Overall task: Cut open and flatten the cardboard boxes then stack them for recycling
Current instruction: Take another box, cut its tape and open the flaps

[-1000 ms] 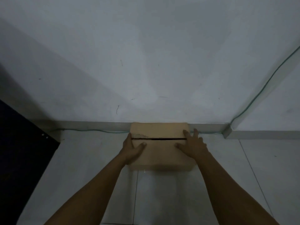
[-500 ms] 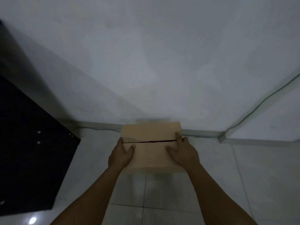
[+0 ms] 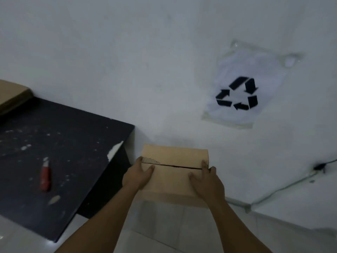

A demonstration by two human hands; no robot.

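A brown cardboard box (image 3: 173, 176) with a slit along its closed top flaps is held up off the floor, in front of the white wall. My left hand (image 3: 136, 177) grips its left side, thumb on the top flap. My right hand (image 3: 207, 181) grips its right side, thumb on top and fingers curled over the far right corner. A red utility knife (image 3: 44, 178) lies on the black table (image 3: 73, 147) to the left. A flattened piece of cardboard (image 3: 11, 95) lies at the table's far left.
A sheet with a black recycling symbol (image 3: 238, 94) is taped to the wall at the upper right. A cable (image 3: 284, 185) runs along the wall and baseboard at the right. White tiled floor (image 3: 164, 225) lies below the box.
Both hands have lifted the box off the floor by the baseboard. The view has swung up and left, bringing the table, the knife and the recycling sign into sight.
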